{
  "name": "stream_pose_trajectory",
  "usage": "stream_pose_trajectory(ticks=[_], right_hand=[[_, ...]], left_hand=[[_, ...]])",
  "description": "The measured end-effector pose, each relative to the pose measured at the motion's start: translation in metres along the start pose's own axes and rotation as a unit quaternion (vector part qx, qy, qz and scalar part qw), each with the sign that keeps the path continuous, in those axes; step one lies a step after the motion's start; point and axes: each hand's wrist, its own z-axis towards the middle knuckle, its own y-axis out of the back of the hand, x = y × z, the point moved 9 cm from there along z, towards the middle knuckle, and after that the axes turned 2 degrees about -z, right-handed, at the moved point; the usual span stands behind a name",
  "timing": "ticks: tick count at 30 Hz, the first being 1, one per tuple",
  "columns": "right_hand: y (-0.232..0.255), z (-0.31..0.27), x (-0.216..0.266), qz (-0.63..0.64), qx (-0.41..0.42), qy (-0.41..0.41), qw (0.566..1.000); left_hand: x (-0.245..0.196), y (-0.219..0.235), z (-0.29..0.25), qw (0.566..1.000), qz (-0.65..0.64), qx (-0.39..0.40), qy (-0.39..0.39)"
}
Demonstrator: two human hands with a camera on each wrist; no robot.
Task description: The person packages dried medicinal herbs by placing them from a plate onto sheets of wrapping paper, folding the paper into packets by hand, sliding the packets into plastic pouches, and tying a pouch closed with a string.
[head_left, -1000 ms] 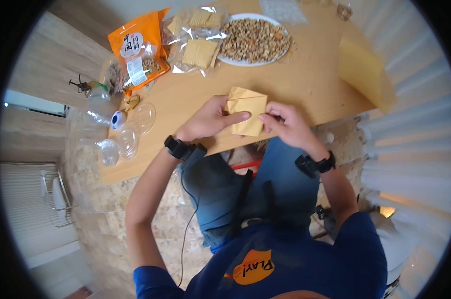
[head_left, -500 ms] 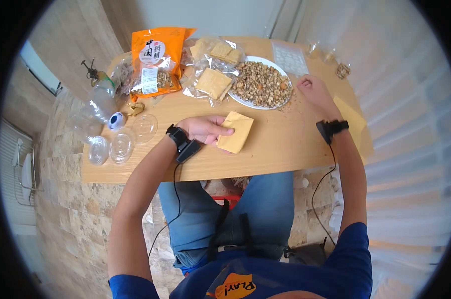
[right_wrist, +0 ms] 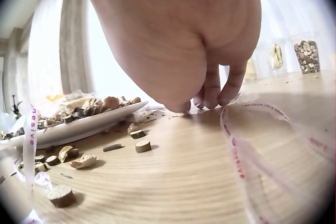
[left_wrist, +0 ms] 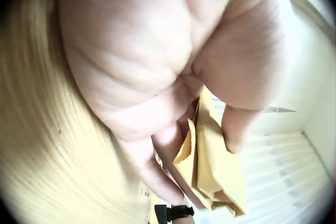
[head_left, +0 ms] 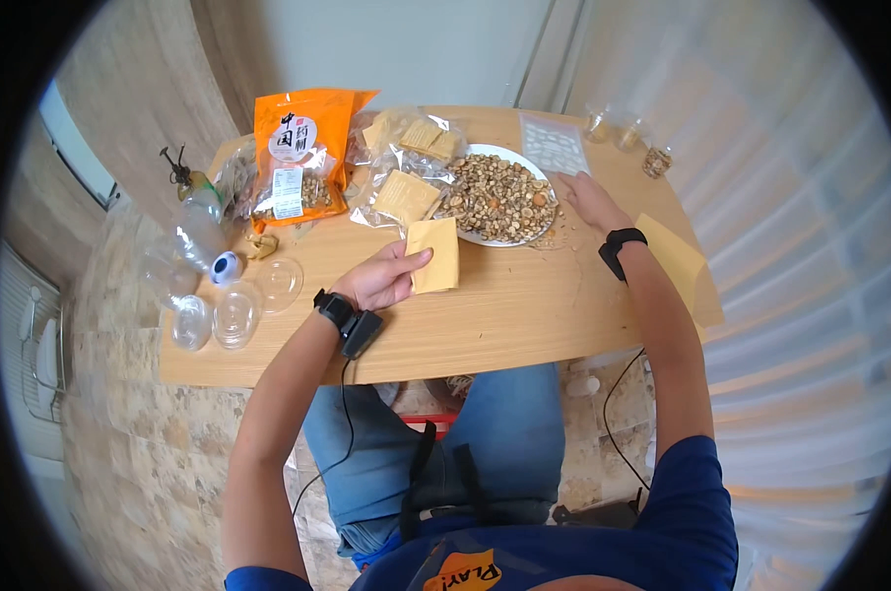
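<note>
Away from the yellow paper packet [head_left: 433, 258] goes your right hand [head_left: 591, 202], which was on it a second ago and now reaches across the worktop [head_left: 524, 305], fingertips down at the near edge of the clear sheet [head_left: 552, 146], though whether they're pinching anything I cannot tell. Your left hand [head_left: 376, 280] has the packet clamped between thumb and fingers, while the plate [head_left: 524, 160] of dried slices [head_left: 495, 197] sits just left of your right hand, beyond the left one.
</note>
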Motion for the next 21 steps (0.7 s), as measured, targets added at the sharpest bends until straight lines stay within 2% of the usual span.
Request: stream_pose_trajectory(ticks=[2,4,6,7,9,10,12,13,15,19,21], right_hand=[[0.004,-0.002,0.002,0.024,-0.033,0.014,0.999],[0.010,-0.002,0.006,0.046,-0.065,0.028,0.996],[-0.005,0.000,0.001,-0.013,0.035,-0.011,0.999],[-0.004,0.000,0.003,-0.016,0.035,-0.013,0.999],[-0.007,-0.005,-0.002,0.105,0.028,-0.079,0.991],[-0.010,-0.008,-0.007,0.101,0.027,-0.081,0.991],[0.003,-0.010,0.012,-0.038,-0.094,0.058,0.993],[0.004,-0.007,0.011,-0.039,-0.097,0.057,0.993],[-0.007,0.004,0.005,-0.101,-0.025,0.028,0.994],[-0.009,0.017,0.003,-0.106,-0.026,0.001,0.994],[-0.022,0.025,-0.013,-0.002,0.009,-0.076,0.997]], left_hand=[[-0.004,0.001,-0.001,1.000,0.011,-0.011,-0.015],[-0.014,0.008,-0.003,0.997,-0.007,-0.060,-0.048],[-0.017,0.004,-0.005,0.996,-0.001,-0.067,-0.050],[-0.019,0.001,-0.007,0.996,0.001,-0.077,-0.054],[-0.016,0.001,-0.006,0.995,-0.003,-0.081,-0.056],[-0.013,0.002,-0.004,0.997,0.007,-0.068,-0.042],[-0.010,0.003,-0.002,0.998,0.019,-0.053,-0.029],[-0.009,0.003,-0.002,0.998,0.017,-0.055,-0.025],[-0.009,0.002,-0.003,0.998,0.024,-0.054,-0.020],[-0.005,0.006,-0.002,0.997,0.038,-0.062,-0.013],[-0.003,0.007,-0.001,0.997,0.038,-0.061,-0.009]])
